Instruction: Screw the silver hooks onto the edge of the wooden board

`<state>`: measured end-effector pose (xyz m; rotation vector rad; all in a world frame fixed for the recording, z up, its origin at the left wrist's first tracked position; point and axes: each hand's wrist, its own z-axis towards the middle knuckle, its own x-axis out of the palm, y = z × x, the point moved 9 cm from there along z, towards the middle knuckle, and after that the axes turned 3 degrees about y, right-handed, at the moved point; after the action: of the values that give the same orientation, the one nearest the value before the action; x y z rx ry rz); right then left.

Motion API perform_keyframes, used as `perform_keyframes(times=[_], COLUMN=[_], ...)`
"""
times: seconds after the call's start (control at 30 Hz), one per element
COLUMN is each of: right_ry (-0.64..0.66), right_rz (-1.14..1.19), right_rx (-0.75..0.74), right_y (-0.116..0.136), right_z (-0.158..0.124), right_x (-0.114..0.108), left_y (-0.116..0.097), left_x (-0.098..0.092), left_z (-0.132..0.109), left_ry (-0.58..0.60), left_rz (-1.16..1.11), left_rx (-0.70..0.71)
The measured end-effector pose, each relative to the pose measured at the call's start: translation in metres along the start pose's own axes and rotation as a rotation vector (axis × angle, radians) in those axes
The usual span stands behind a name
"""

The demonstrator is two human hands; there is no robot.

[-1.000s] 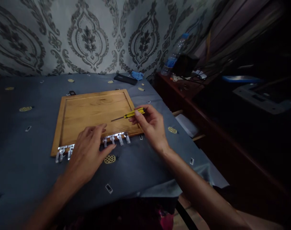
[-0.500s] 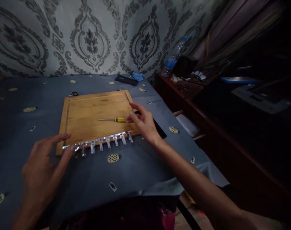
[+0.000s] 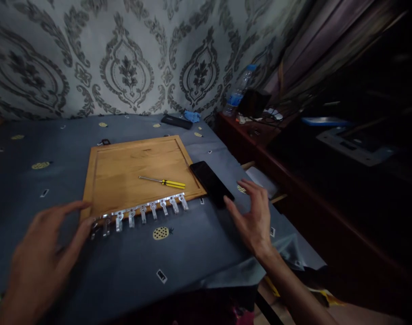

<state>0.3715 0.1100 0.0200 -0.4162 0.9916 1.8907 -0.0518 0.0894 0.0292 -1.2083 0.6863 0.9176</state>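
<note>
A wooden board (image 3: pixel 141 164) lies flat on the cloth-covered table. Along its near edge runs a metal strip of hooks (image 3: pixel 143 212). A yellow-handled screwdriver (image 3: pixel 173 183) rests on the board, its shaft pointing left. My left hand (image 3: pixel 45 246) is at the board's near left corner, thumb and fingers apart around the strip's left end; whether it touches cannot be made out. My right hand (image 3: pixel 255 212) is spread and holds nothing, with its thumb by the near end of a black smartphone (image 3: pixel 212 183). The phone lies against the board's right edge.
At the back of the table are a black case (image 3: pixel 176 122) and a crumpled blue cloth (image 3: pixel 192 116). On the right, a dark wooden desk (image 3: pixel 260 144) carries a plastic bottle (image 3: pixel 236 95) and cables. A patterned wall (image 3: pixel 158 58) stands behind.
My right hand has moved right and nearer, off the screwdriver to beside the phone. The screwdriver now lies turned slightly, handle nearer me. My left hand has shifted slightly left and down.
</note>
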Motion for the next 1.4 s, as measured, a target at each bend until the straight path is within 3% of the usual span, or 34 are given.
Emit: perform_keyframes(times=[0.13, 0.23, 0.3, 0.4, 0.5, 0.63, 0.73, 0.8, 0.9, 1.03, 1.13, 1.27, 1.4], right_ry=[0.138, 0.246, 0.302, 0.352, 0.383, 0.376, 0.389, 0.418, 0.452, 0.438, 0.392, 0.463, 0.523], right_rz=[0.017, 0.012, -0.023, -0.099, -0.141, -0.081, 0.029, 0.106, 0.222, 0.453, 0.733, 1.041, 1.197], right_rx=[0.122, 0.180, 0.197, 0.197, 0.154, 0.128, 0.228, 0.317, 0.424, 0.649, 0.849, 0.937, 0.940], right_y=[-0.022, -0.026, -0.025, -0.024, -0.023, -0.025, -0.034, -0.041, -0.048, -0.062, -0.070, -0.059, -0.044], right_z=[-0.005, -0.009, -0.010, -0.008, -0.005, 0.001, 0.005, 0.007, 0.012, 0.017, 0.017, 0.013, -0.004], right_x=[0.022, 0.033, 0.038, 0.044, 0.051, 0.056, 0.056, 0.058, 0.059, 0.057, 0.053, 0.051, 0.048], left_y=[-0.103, -0.144, -0.160, -0.167, -0.158, -0.131, -0.115, -0.113, -0.130, -0.179, -0.212, -0.236, -0.249], left_x=[0.043, 0.092, 0.116, 0.140, 0.144, 0.130, 0.113, 0.106, 0.107, 0.136, 0.165, 0.195, 0.198], left_z=[0.051, 0.082, 0.096, 0.107, 0.120, 0.148, 0.162, 0.157, 0.122, 0.051, 0.018, 0.015, 0.020], left_ry=[0.164, 0.336, 0.382, 0.423, 0.434, 0.395, 0.346, 0.343, 0.417, 0.620, 0.682, 0.609, 0.492], left_rz=[0.091, 0.148, 0.167, 0.196, 0.206, 0.130, -0.008, -0.139, -0.386, -0.750, -0.963, -1.163, -1.399], left_rx=[0.415, 0.548, 0.590, 0.603, 0.565, 0.453, 0.348, 0.290, 0.223, 0.141, 0.042, -0.129, -0.246])
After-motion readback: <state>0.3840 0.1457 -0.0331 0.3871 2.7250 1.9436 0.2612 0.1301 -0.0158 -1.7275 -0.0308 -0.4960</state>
